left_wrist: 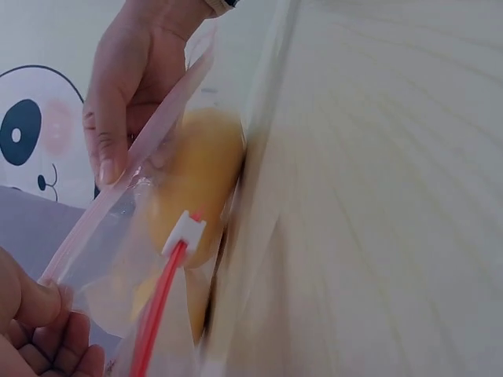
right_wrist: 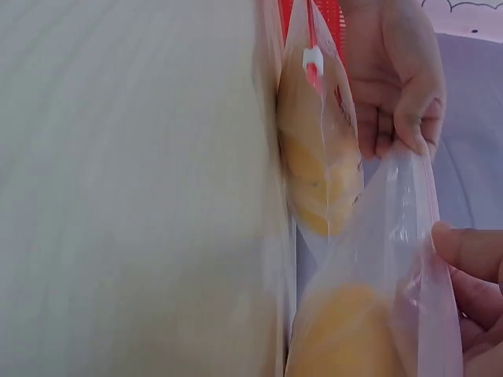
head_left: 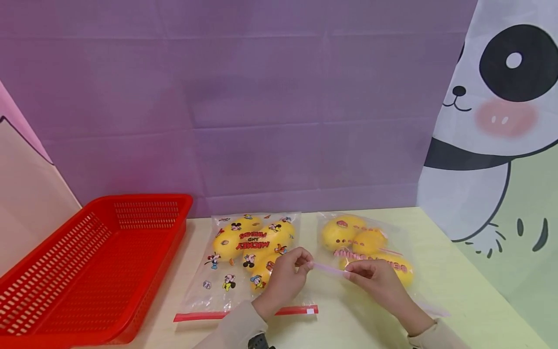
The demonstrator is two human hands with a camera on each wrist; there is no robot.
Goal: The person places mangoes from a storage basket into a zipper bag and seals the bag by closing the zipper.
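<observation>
My left hand (head_left: pixel 286 272) pinches the left end of the pink zip strip (head_left: pixel 328 268) on a clear zip bag (head_left: pixel 394 232). Farther along the same strip, my right hand (head_left: pixel 380 281) pinches it between thumb and finger. The strip is raised off the table and pulled straight between the hands. Several yellow rounded pieces (left_wrist: pixel 208 169), like fruit, lie inside this bag. Left of it lies a second clear bag (head_left: pixel 198 286) with cartoon prints, also holding yellow rounded pieces. Its red zip strip (head_left: pixel 200 316) carries a white slider (right_wrist: pixel 312 60). My left forearm crosses over that strip.
A red plastic basket (head_left: pixel 174 252) with slotted walls stands at the left of the pale wooden table (head_left: pixel 475 300). Behind the table hangs a purple cloth (head_left: pixel 261 121). A panda print (head_left: pixel 471 189) covers the wall on the right.
</observation>
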